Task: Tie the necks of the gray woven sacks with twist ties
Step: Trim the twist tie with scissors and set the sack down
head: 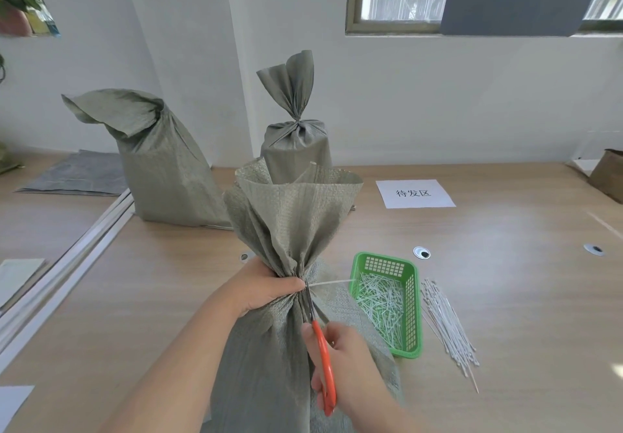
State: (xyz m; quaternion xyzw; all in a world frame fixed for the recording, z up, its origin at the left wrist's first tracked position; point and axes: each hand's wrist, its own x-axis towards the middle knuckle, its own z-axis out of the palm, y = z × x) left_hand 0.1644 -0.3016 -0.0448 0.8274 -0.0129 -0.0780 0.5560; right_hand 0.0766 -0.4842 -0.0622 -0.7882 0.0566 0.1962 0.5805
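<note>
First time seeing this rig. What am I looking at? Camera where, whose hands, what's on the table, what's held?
No machine: a person's bare hands, filmed by one head-worn wide-angle camera looking down. The left hand grips the gathered neck of the near sack. The right hand holds orange scissors, blades at the white tie tail. On the table: a green basket of cut tie pieces, loose white ties beside it, a paper sign, a tied sack and an untied sack.

The wooden table (505,297) carries gray sacks (165,176), a green basket (409,314), white ties (445,324) and a label (414,193).
</note>
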